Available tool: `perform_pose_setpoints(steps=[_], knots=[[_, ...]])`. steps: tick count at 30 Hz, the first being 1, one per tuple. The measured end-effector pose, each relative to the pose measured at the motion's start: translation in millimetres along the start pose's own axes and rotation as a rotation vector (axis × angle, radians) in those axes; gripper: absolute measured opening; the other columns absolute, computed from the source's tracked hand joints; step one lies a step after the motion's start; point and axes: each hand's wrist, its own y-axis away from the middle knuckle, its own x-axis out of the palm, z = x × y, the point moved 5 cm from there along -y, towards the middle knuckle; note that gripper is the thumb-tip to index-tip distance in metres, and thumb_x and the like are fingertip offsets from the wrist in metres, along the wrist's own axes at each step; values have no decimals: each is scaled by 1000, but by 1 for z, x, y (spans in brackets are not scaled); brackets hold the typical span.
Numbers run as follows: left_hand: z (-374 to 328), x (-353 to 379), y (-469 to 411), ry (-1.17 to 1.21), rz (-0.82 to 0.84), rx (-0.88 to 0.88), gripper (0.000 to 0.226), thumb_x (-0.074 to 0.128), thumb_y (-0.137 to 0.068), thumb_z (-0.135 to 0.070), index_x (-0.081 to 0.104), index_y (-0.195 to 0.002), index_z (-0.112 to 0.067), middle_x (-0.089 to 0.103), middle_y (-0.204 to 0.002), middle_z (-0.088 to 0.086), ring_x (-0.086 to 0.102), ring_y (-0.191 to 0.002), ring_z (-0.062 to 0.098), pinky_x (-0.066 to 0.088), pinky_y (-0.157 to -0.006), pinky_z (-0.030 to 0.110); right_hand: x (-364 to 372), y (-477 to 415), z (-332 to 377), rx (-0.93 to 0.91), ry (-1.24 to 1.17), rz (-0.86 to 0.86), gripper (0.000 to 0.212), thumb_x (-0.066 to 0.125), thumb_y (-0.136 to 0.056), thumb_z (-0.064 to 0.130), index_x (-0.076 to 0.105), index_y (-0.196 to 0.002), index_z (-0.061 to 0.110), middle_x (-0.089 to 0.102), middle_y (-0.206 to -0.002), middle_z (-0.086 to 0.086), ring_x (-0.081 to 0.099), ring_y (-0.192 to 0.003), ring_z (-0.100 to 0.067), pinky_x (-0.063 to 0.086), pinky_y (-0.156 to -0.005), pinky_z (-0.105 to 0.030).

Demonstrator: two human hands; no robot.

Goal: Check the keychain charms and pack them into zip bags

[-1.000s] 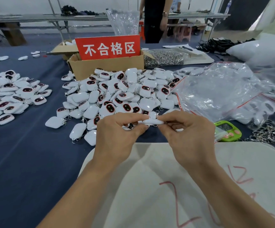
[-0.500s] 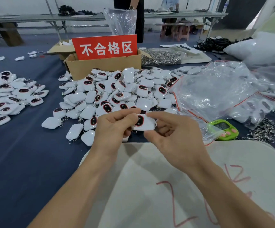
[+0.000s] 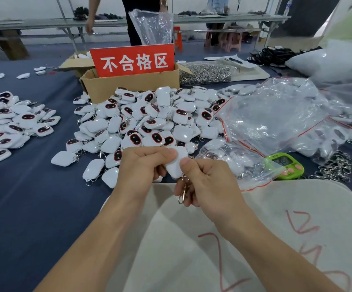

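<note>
Over the near edge of the table: one white keychain charm, held in both your hands.
Your left hand pinches its upper end and your right hand grips the lower end, thumb on the blank white face; the metal clasp hangs beside your right fingers. Mid-table: loose pile of charms. Right side: clear zip bags, green timer. Far side: cardboard box, red sign.
</note>
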Motion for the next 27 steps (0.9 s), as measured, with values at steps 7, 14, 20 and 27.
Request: perform_pose_setpoints(steps=[7, 14, 20, 27], knots=[[10, -4, -1, -153, -65, -15, 15, 71, -61, -23, 70, -59, -8, 61, -58, 18, 53, -55, 18, 45, -56, 26, 9, 12, 4, -152, 203, -120, 29, 75, -83, 25, 68, -109, 36, 73, -86, 20, 68, -75, -1, 51, -70, -14], [5, 7, 0, -65, 43, 87, 43, 73, -78, -47, 75, -75, -4, 49, -45, 4, 42, -44, 12, 42, -48, 19, 2, 0, 3, -139, 180, -88, 32, 50, -104, 28, 68, -83, 11, 71, -76, -4, 65, -74, -30, 55, -75, -47], [-4, 11, 2, 2, 99, 56, 56, 66, -94, -25, 54, -42, -13, 40, -38, 3, 36, -40, 18, 48, -51, 30, -2, -4, -5, 4, -56, -64, 35, 46, -107, 16, 73, -87, 6, 75, -75, -13, 68, -62, -20, 53, -61, -35], [-2, 10, 2, -9, 86, 55, 60, 60, -100, -22, 49, -42, -16, 36, -40, -2, 30, -44, 14, 30, -54, 27, -12, -5, 1, 20, -127, -77, 33, 52, -105, 15, 69, -81, 3, 70, -66, -15, 62, -50, -14, 44, -50, -21]])
